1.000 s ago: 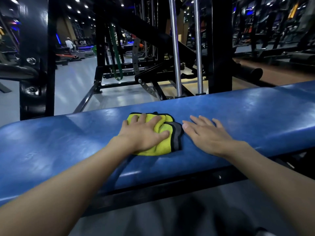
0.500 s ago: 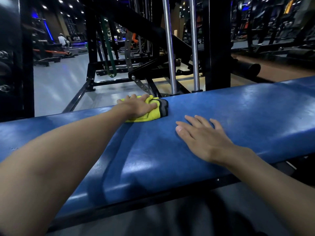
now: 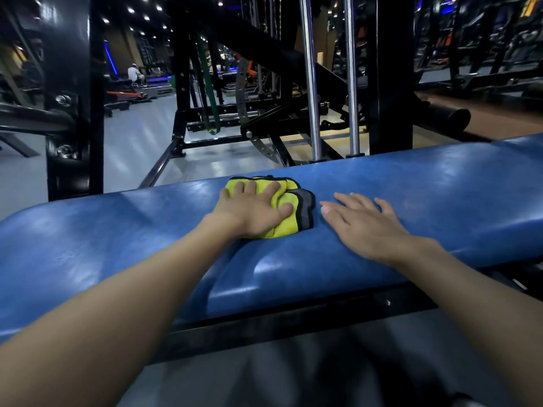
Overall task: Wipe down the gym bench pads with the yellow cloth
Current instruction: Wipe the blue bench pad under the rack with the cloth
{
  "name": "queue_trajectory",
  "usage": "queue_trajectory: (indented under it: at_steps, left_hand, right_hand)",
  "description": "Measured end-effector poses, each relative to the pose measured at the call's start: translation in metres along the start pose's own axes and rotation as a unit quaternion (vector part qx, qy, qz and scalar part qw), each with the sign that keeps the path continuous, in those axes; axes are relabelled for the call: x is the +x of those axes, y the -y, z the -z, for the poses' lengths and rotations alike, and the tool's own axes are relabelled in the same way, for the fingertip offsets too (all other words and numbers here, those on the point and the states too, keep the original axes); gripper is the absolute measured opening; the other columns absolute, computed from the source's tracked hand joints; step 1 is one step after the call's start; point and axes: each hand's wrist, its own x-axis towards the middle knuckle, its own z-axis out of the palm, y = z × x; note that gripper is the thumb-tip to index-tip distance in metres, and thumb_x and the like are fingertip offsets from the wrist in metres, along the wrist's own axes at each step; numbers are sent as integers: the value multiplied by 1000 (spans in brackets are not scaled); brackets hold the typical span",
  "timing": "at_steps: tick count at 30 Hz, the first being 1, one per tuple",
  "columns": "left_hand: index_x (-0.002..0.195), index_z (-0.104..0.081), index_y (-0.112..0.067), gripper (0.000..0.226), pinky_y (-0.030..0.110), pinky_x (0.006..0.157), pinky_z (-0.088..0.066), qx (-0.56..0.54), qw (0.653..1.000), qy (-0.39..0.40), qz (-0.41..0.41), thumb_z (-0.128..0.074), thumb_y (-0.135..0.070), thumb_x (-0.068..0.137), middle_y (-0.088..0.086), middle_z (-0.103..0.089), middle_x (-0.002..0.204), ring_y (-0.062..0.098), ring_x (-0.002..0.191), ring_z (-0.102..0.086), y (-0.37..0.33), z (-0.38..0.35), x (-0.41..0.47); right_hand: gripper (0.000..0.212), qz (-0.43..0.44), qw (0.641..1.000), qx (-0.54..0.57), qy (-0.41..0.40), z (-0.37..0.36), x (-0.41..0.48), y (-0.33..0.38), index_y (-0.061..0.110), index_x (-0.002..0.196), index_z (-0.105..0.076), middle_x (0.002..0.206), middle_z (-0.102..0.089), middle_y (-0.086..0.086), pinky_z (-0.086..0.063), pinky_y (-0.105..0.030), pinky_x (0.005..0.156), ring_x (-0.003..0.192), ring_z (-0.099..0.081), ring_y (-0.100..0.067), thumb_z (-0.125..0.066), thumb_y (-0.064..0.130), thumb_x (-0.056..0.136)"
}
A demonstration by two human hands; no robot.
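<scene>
The yellow cloth lies bunched and folded on the top of the blue bench pad, toward the pad's far edge and a little left of its visible middle. It looks like soft, napped microfibre, bright yellow with a grey layer and a dark stitched border showing along its right side, where the folds stack in ridges. The pad is long and rounded at its near edge, covered in smooth blue vinyl that shines in patches under the ceiling lights and shows faint scuffs and creases; a shallow dent runs down its front face below the cloth. A black metal frame rail runs under the pad.

The left hand lies palm-down on the cloth, fingers spread moderately wide and flat, the thumb pressed onto the yellow fabric near the grey fold; it presses rather than grips, covering the cloth's left half. The right hand rests just beside the cloth, apart from it, palm-down on bare vinyl with fingers spread loosely and holding nothing. Both forearms are bare.

Behind the bench stand two polished chrome guide rods, thick black steel uprights and a green resistance band hanging from the rack, over a glossy grey floor.
</scene>
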Motion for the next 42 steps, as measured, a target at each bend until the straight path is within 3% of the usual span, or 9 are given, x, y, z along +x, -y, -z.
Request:
queue_trajectory:
  at_steps: [7,10,12,14,15,17,20,30,42]
  left_hand:
    - [153,-14,-47,68,56,118,-11,11,1000,-20,-20,-21,-75,91,9,-24,161,28,149,-15,-2,-5,-81]
    - [152,-13,-47,68,56,119,-10,21,999,-41,-28,-19,-75,90,8,-24,161,27,150,-12,-4,-10,-112]
    - [152,-10,-48,70,58,119,-6,11,999,-42,-26,-18,-77,89,8,-20,163,26,151,-7,-4,-9,-126]
    - [154,-6,-49,73,58,120,-4,-13,999,-43,-16,-15,-78,88,10,-15,165,26,153,-4,-4,-4,-132]
    - [154,-6,-48,74,57,120,-4,-13,999,-44,-14,-15,-79,87,10,-14,165,27,153,-4,-4,-2,-132]
    - [154,-8,-47,75,56,120,-8,18,999,-38,-20,-16,-80,87,10,-16,165,28,152,-9,-6,-4,-129]
    - [153,-13,-47,75,55,118,-13,35,998,-44,-28,-18,-81,86,10,-21,163,30,149,-15,-4,-10,-115]
    - [154,-15,-49,75,57,119,-11,-3,1000,15,-7,-25,-81,87,5,-16,165,34,151,-13,19,2,-4]
    - [153,-21,-45,74,60,116,-15,-24,999,17,40,-25,-80,87,12,-22,162,37,148,-19,29,11,103]
  right_hand:
    - [57,4,1000,1,6,1,-6,1,42,153,-25,166,-12,7,4,-48,122,153,0,-14,-5,56,102]
    - [53,13,1000,-9,-22,6,-12,5,36,140,-48,159,-33,1,-4,-49,121,150,-16,-18,-11,50,104]
    - [55,29,997,-39,-64,8,-17,8,23,105,-64,129,-60,1,-11,-50,118,137,-39,-21,-14,47,104]
    - [57,44,994,-37,-93,12,-19,14,18,78,-56,93,-62,7,-13,-51,116,118,-51,-19,-15,49,102]
    - [56,52,994,-19,-92,15,-17,17,20,77,-55,91,-60,9,-12,-51,116,120,-49,-18,-15,50,102]
    - [50,60,995,6,-76,17,-11,21,33,102,-61,120,-58,14,-7,-53,118,140,-34,-18,-15,53,101]
    - [55,49,998,-10,-29,12,-1,18,41,150,-33,162,-22,13,3,-52,120,152,-6,-15,-15,58,101]
    - [57,18,998,-56,33,-2,12,10,45,155,-11,165,0,17,6,-51,121,152,6,-12,-14,61,100]
    - [59,18,998,-59,18,-6,14,9,46,154,-12,165,-1,17,4,-51,120,152,6,-12,-13,62,97]
